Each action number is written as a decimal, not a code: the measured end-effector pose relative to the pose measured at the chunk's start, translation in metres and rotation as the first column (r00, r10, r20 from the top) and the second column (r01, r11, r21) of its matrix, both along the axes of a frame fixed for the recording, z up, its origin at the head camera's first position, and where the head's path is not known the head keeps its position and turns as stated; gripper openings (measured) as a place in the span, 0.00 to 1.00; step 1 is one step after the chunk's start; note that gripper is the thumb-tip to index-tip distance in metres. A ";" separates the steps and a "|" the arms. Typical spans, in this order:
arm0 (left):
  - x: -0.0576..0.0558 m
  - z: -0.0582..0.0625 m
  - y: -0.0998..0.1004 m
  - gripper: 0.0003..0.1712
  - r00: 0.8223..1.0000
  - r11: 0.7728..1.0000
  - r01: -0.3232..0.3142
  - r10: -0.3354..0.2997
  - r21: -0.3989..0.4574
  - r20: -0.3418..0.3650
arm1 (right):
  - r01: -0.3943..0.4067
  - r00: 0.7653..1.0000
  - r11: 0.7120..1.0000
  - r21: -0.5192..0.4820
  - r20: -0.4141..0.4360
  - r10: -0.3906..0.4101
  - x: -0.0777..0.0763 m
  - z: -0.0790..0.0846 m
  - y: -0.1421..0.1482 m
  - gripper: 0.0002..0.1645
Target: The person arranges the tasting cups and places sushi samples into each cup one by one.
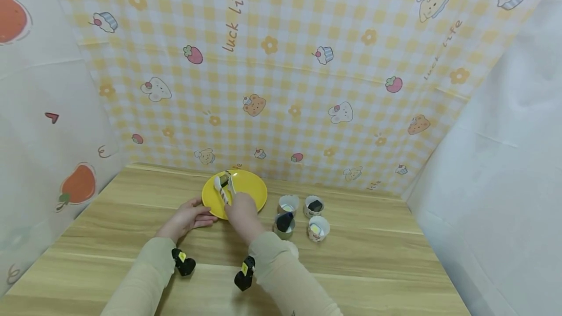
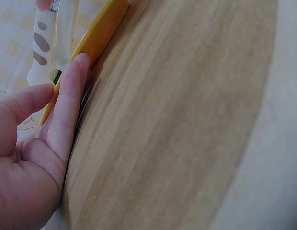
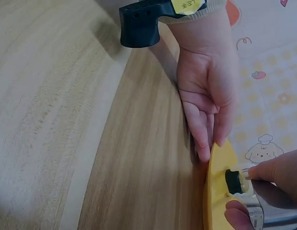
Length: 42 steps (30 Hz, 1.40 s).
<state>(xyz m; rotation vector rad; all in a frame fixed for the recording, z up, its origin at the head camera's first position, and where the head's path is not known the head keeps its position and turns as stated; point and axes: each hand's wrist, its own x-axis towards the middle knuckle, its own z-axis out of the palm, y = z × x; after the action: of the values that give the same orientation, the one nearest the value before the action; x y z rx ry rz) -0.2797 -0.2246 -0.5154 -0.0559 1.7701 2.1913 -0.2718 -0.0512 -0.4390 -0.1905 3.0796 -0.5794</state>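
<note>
A yellow plate (image 1: 251,187) lies near the back of the wooden table. My left hand (image 1: 186,218) pinches its left rim, thumb above and fingers below, as the left wrist view shows. With my right hand (image 1: 243,211) I hold a pair of tongs (image 2: 41,43), pale with brown spots. The tips of the tongs are at a small dark-wrapped roll (image 3: 233,182) with a light end, over the left part of the plate. Whether the roll touches the plate cannot be told.
Several small paper cups stand right of the plate. One cup (image 1: 288,203) and a nearer cup (image 1: 323,233) hold pale yellow pieces; dark pieces (image 1: 314,206) sit in others. Behind my right sleeve a white round thing (image 1: 291,247) is partly hidden. A patterned cloth (image 1: 298,72) hangs behind the table.
</note>
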 end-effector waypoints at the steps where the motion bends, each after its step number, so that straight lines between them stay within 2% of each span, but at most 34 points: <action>1: 0.000 0.000 0.000 0.33 1.000 1.000 0.003 -0.003 0.000 -0.002 | -0.001 1.000 1.000 -0.002 -0.003 0.001 0.000 -0.001 -0.001 0.17; 8: 0.000 -0.001 0.000 0.33 1.000 1.000 0.004 -0.004 -0.001 -0.002 | 0.014 0.999 0.998 0.060 -0.031 -0.013 -0.003 -0.006 -0.002 0.16; 13: 0.000 0.001 0.000 0.33 1.000 1.000 0.004 -0.004 -0.007 0.004 | -0.008 0.999 0.996 0.085 -0.038 0.011 -0.003 -0.007 0.000 0.16; 28: 0.001 0.002 -0.001 0.35 1.000 1.000 0.013 -0.013 0.004 0.001 | -0.085 0.993 0.994 0.072 -0.069 0.091 -0.002 -0.008 0.012 0.15; 33: 0.001 0.002 -0.001 0.35 1.000 1.000 0.013 -0.013 0.012 0.001 | -0.097 0.991 0.995 0.035 -0.094 0.100 -0.002 -0.009 0.017 0.15; 38: 0.002 0.003 0.000 0.36 1.000 1.000 0.013 -0.013 -0.007 0.008 | -0.100 0.992 0.995 -0.002 -0.071 0.100 -0.001 -0.009 0.020 0.16; 42: 0.002 0.003 0.000 0.35 1.000 1.000 0.005 -0.004 -0.010 0.017 | -0.095 0.994 0.995 0.012 -0.055 0.096 -0.001 -0.008 0.020 0.15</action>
<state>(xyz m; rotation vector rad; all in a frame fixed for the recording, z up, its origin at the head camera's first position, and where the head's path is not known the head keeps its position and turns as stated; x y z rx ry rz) -0.2782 -0.2243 -0.5122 -0.0726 1.7701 2.1728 -0.2729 -0.0307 -0.4472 -0.3581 3.1046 -0.5659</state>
